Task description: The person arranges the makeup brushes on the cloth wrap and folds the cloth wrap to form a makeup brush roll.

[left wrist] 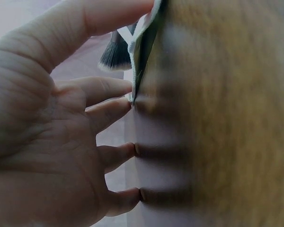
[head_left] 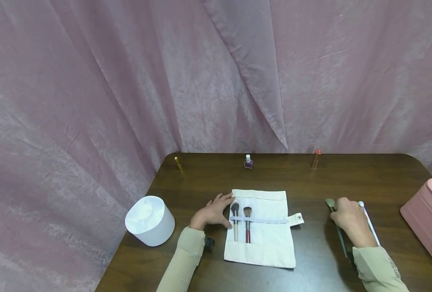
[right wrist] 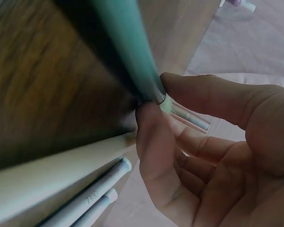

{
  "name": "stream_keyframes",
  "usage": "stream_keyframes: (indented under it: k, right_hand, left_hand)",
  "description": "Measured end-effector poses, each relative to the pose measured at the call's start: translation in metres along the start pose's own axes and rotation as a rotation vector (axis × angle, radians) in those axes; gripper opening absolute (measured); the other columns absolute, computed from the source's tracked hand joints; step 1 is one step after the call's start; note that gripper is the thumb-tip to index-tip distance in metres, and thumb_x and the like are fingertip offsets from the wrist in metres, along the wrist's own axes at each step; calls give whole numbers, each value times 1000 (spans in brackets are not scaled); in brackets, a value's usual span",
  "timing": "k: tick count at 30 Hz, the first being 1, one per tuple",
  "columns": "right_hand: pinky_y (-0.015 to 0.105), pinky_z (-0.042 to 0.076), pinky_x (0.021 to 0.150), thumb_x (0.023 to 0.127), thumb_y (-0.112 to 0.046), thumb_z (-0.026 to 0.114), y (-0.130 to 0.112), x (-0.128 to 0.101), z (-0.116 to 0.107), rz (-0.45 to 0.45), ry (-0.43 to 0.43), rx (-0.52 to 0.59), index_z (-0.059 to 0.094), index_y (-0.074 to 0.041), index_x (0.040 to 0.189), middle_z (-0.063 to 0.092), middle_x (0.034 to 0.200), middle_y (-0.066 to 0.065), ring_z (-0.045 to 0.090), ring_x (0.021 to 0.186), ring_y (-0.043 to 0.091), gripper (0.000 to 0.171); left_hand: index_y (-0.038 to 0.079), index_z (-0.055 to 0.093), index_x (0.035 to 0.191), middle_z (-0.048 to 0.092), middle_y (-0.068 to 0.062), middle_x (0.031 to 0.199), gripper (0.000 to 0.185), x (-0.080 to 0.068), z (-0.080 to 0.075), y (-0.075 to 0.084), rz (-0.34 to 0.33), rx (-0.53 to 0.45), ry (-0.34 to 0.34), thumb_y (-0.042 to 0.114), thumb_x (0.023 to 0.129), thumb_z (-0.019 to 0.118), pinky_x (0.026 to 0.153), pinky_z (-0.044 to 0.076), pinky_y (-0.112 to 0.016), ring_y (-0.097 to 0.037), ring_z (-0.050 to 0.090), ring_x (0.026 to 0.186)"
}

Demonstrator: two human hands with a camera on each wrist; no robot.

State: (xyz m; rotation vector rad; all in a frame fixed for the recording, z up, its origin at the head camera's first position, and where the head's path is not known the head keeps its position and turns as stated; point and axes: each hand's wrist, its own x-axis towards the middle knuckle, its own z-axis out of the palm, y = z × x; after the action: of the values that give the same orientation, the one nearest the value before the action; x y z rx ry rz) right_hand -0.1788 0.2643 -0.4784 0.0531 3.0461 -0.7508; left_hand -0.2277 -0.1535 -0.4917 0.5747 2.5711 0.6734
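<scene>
My left hand [head_left: 213,213] lies along the left edge of a white cloth brush roll [head_left: 270,251], fingers spread and mostly straight. In the left wrist view, the thumb and fingertips touch the cloth edge and tabletop. Under the roll's elastic band sit a pale-handled makeup brush [head_left: 236,232] and a red-handled makeup brush [head_left: 247,235]. To the right, my right hand [head_left: 349,219] pinches a green makeup brush [right wrist: 125,42] between thumb and forefinger, low over the table. Beside it lie a white makeup brush [head_left: 369,223] and, in the right wrist view, a cream handle [right wrist: 61,170].
A white round container [head_left: 161,227] stands at the left, and a pink case [head_left: 429,219] at the right edge. Along the back are a gold tube [head_left: 178,163], a nail polish bottle [head_left: 248,163] and a lipstick tube [head_left: 316,159]. Pink curtain [head_left: 216,81] hangs behind.
</scene>
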Motion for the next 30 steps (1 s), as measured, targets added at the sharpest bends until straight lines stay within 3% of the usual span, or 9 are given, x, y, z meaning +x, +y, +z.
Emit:
stream_keyframes:
  k: [5, 14, 17, 21, 30]
  right_hand:
    - [34, 33, 49, 75, -5, 67, 0, 0, 2, -26, 13, 14, 37, -17, 53, 39, 55, -1, 43, 55, 23, 39]
    - [36, 34, 52, 81, -14, 69, -10, 0, -5, 0, -9, 49, 51, -13, 60, 46, 60, 2, 46, 61, 25, 28]
    - [41, 42, 57, 83, -15, 69, -14, 0, -9, 9, -6, 83, 66, -3, 71, 60, 68, 11, 56, 67, 32, 17]
    - [48, 48, 64, 85, -14, 70, -20, 0, -12, 38, 24, 144, 71, 10, 92, 70, 88, 23, 64, 79, 40, 24]
    - [31, 48, 52, 91, -10, 64, -34, -3, -9, 100, 124, 350, 62, 16, 112, 71, 80, 17, 66, 62, 18, 33]
  left_hand:
    - [10, 37, 158, 21, -5, 167, 95, 0, -1, 0, 0, 4, 2, 17, 78, 88, 116, 11, -66, -36, 8, 153]
    - [13, 36, 158, 20, -2, 167, 96, 2, -1, 1, -20, 12, 2, 17, 78, 88, 118, 11, -62, -33, 8, 154]
    - [13, 36, 158, 21, -2, 167, 96, 1, 0, 1, -18, 10, 4, 17, 78, 88, 118, 11, -63, -34, 8, 154]
    - [11, 37, 157, 22, -4, 167, 95, -1, 1, 1, -7, 4, 6, 17, 77, 88, 116, 12, -65, -35, 9, 154]
    - [10, 38, 157, 22, -5, 167, 96, -2, 1, 0, -2, 0, 16, 17, 76, 89, 117, 12, -65, -36, 9, 153]
